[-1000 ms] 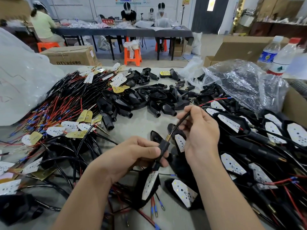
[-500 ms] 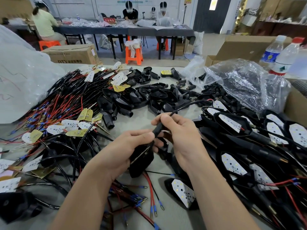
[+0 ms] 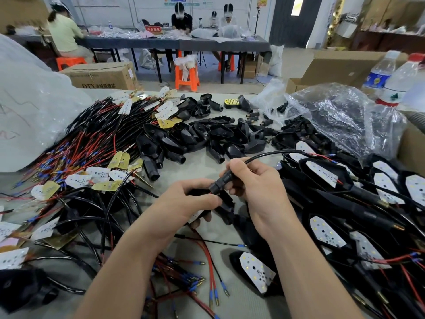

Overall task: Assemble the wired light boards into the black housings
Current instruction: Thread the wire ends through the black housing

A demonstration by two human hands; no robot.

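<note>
The left hand [image 3: 184,204] is gripping a black housing [image 3: 226,200] above the surface [image 3: 202,162]. The right hand [image 3: 262,192] is pinching the housing's stem, from which a black cable [image 3: 271,154] is arcing toward the assembled housings [image 3: 322,173] on the right.

Two hands, the left hand [image 3: 184,203] and right hand [image 3: 259,192], held one housing [image 3: 227,202] with one cable [image 3: 264,155]. Beyond the housing lay empty shells [image 3: 220,137], too heaped for an exact count, some two dozen, and one yellow grid [image 3: 231,102]. Right of it sat at least nine filled units [image 3: 322,173]. Left of it the wired boards [image 3: 96,173] ran past counting. Three plastic bags [image 3: 333,111] lay around it. Far right of it stood two bottles [image 3: 379,74]. Far beyond it were four people [image 3: 64,33], at least three stools [image 3: 186,77] and at least three cartons [image 3: 103,74].
</note>
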